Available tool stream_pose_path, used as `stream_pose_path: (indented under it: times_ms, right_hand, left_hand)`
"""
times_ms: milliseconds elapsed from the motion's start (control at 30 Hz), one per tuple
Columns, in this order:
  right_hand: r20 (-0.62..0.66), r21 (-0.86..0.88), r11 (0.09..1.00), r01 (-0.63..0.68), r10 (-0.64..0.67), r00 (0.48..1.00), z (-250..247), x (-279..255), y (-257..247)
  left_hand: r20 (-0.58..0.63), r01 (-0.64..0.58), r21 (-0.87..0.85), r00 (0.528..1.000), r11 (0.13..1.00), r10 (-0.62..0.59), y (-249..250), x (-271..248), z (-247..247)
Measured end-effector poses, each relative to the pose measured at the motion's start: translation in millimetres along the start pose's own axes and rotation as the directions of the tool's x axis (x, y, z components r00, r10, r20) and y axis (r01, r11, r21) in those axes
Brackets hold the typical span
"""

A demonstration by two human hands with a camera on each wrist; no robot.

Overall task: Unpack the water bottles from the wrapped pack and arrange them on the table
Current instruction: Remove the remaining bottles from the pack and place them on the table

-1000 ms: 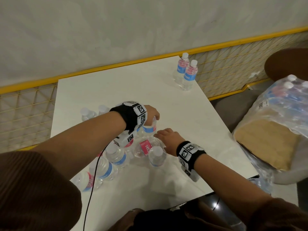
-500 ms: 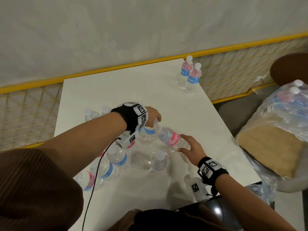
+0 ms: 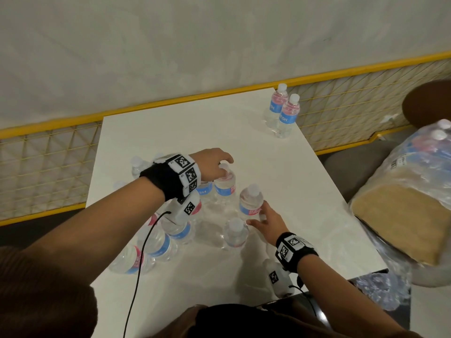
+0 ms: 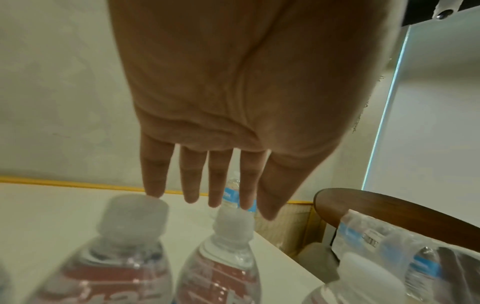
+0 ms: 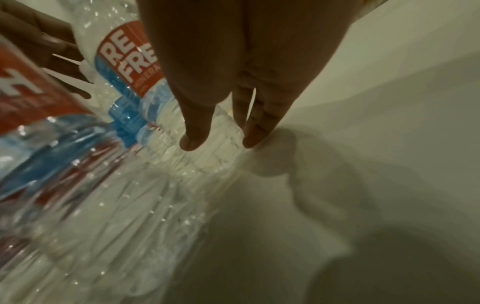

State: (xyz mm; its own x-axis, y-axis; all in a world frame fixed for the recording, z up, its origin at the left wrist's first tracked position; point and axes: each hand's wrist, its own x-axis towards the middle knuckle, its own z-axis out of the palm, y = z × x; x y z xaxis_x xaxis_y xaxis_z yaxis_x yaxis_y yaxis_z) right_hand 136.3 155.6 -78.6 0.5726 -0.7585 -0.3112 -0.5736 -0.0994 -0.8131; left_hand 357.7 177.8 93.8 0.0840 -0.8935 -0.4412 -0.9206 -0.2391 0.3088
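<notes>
I judge these small water bottles light but top-heavy, thin-walled and slick, best taken round the labelled waist. The bottle [image 3: 251, 203] I'm working stands upright mid-counter [image 3: 280, 167], clear with a white cap and red-and-blue label. My right hand [image 3: 266, 219], at its 5 o'clock, touches it with straight fingers; my left hand [image 3: 213, 164] hovers spread over the caps at 10 o'clock.
</notes>
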Motion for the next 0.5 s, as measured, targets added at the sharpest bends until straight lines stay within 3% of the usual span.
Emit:
stream_pose_path:
  times_ms: [200, 300, 367, 433, 500]
  right_hand:
    - [0.145, -0.083, 0.996, 0.024, -0.012, 0.989, 8.8, 6.3, -11.6]
    - [0.148, 0.086, 0.994, -0.065, 0.052, 0.988, 9.1, 0.6, -11.2]
    - [0.166, 0.195, 0.967, -0.167, 0.135, 0.977, 9.5, -6.9, -13.3]
    - [0.201, 0.241, 0.935, -0.260, 0.214, 0.956, 11.0, -12.4, -14.8]
    - [0.234, 0.248, 0.910, -0.333, 0.278, 0.932, 14.5, -13.9, -15.9]
  left_hand:
    - [-0.121, -0.009, -0.166, 0.993, 0.986, -0.011, -25.5, -41.1, -7.0]
    - [-0.231, 0.050, -0.348, 0.963, 0.936, -0.137, -59.4, -70.7, 2.0]
    - [-0.304, 0.084, -0.477, 0.918, 0.875, -0.254, -79.4, -84.3, 13.5]
    - [-0.295, 0.144, -0.549, 0.888, 0.823, -0.352, -95.1, -90.7, 24.8]
    - [-0.189, 0.254, -0.513, 0.898, 0.820, -0.397, -103.6, -91.7, 33.8]
